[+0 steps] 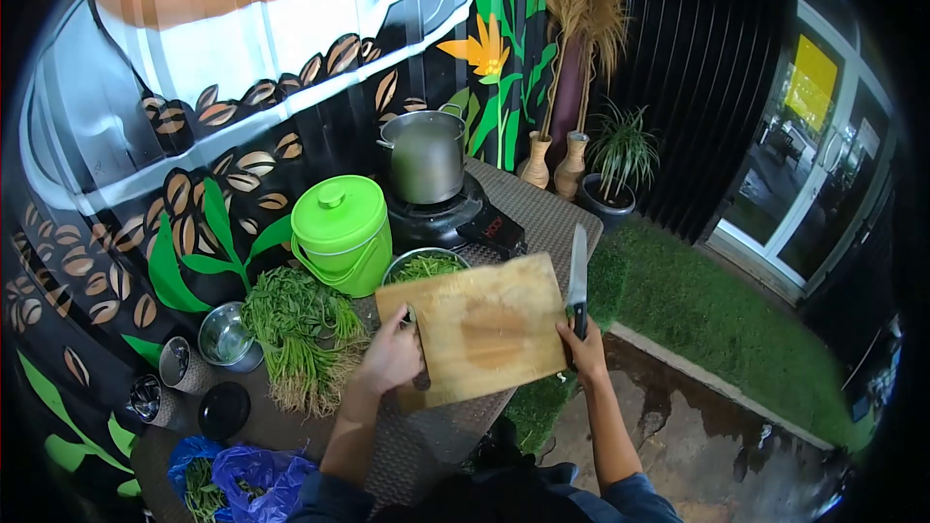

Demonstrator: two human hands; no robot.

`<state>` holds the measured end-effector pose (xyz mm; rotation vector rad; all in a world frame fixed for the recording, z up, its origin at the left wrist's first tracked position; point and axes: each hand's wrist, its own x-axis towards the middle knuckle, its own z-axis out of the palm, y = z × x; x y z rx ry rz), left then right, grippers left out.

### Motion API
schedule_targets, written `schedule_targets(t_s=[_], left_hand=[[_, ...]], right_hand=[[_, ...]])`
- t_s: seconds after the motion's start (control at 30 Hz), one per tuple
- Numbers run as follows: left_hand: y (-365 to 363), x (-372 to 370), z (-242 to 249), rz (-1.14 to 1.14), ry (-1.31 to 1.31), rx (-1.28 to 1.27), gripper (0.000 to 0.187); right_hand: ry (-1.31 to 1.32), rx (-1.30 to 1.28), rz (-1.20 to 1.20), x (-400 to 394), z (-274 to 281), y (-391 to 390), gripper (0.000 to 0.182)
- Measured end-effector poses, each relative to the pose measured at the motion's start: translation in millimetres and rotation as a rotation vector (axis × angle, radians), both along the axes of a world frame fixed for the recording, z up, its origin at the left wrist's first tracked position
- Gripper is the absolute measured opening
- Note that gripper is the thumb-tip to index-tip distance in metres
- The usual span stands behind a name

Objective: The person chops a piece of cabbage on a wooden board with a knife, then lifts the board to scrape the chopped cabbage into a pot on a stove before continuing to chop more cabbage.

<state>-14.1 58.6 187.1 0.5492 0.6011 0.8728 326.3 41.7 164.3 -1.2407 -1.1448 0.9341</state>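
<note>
A wooden cutting board [494, 329] is held up above the table, tilted, with a darker worn patch in its middle. My left hand [392, 356] grips its left edge, thumb on the upper face. At the right edge my right hand [584, 347] is closed on the black handle of a kitchen knife [578, 271], its blade upward, and also holds the board. Partly behind the board stands a metal bowl [426, 254] of chopped greens. Left of my left hand lies a large bunch of leafy greens [302, 329] with roots attached.
Behind the bowl, a steel pot [426, 165] sits on a black portable stove [455, 221]. A lidded green bucket [341, 232] stands beside it. Leftward are a metal pot [231, 337], woven holders [186, 368], a black lid [224, 411] and blue plastic bags [257, 475] with greens.
</note>
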Motion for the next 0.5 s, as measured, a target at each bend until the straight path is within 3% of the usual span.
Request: schedule_targets(t_s=[0.03, 0.07, 0.13, 0.2, 0.4, 0.5], left_hand=[[4.8, -7.4, -48.8, 0.029, -0.132, -0.087, 0.074], [-5.0, -6.9, -53.2, 0.022, -0.132, -0.085, 0.074], [-22.2, 2.5, -53.7, -0.035, 0.216, -0.146, 0.072], [-35.9, 5.7, -66.4, -0.085, 0.325, -0.244, 0.075], [-47.6, -2.0, -111.2, -0.183, 0.486, -0.311, 0.083], [-37.5, -5.1, -144.9, -0.06, 0.655, 0.066, 0.083]], right_hand=[[0.042, -0.077, -0.007, -0.1, -13.0, -12.5, 0.027], [0.036, -0.104, -0.023, 0.0, -30.9, -21.3, 0.027], [0.02, -0.124, -0.061, -1.6, -59.0, -39.8, 0.026], [0.025, -0.126, -0.066, 2.1, -92.3, -53.4, 0.025], [0.039, -0.265, -0.046, -20.2, -119.5, -65.5, 0.027], [0.077, -0.304, -0.064, -38.8, -143.7, -51.0, 0.023]])
